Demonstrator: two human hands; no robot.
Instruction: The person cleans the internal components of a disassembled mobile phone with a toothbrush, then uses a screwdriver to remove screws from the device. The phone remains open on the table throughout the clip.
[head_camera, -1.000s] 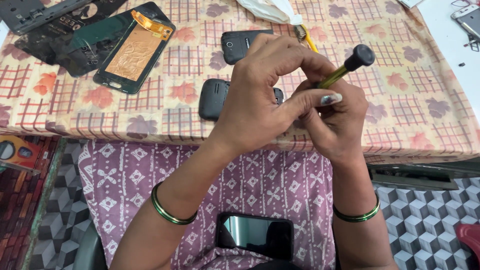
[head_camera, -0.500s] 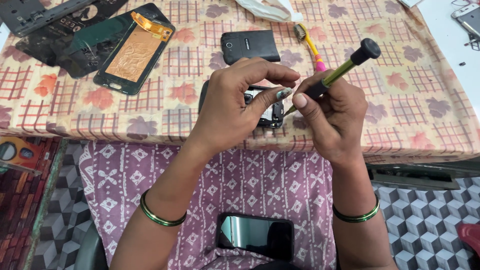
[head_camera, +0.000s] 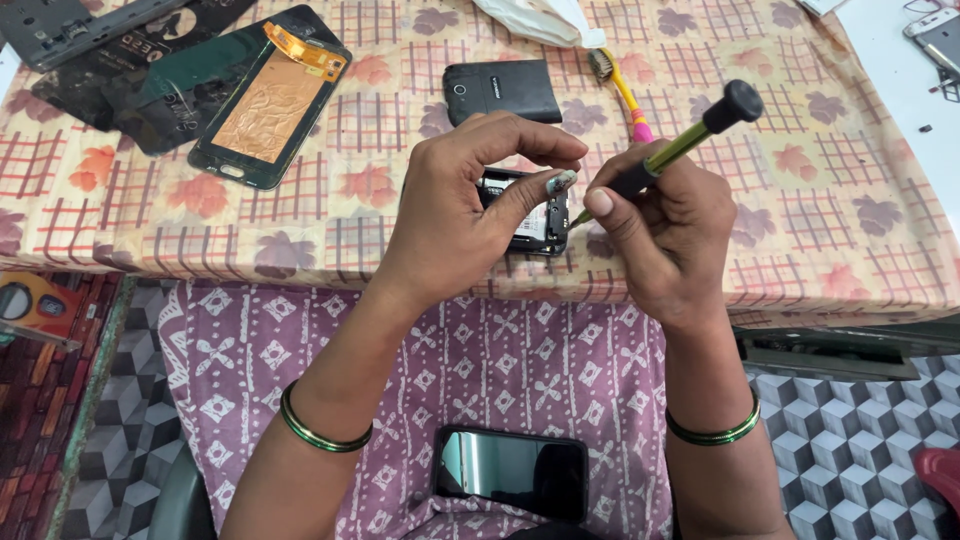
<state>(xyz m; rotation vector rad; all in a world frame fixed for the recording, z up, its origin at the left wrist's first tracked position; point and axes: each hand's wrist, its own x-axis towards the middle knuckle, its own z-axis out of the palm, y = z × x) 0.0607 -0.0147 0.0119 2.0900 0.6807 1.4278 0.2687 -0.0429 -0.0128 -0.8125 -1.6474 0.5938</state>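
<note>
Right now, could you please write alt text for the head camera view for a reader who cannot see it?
The left hand holds a small opened phone above a patterned tablecloth, while the right hand touches a green-handled screwdriver to its edge. A black back cover, a toothbrush and dismantled phone parts lie on the table; another phone rests on the lap.

A phone repair workshop here: opened phones (head_camera: 268, 105), loose back covers (head_camera: 502, 91) and a toothbrush (head_camera: 618, 90) crowd the cloth-covered table (head_camera: 820, 220).
</note>
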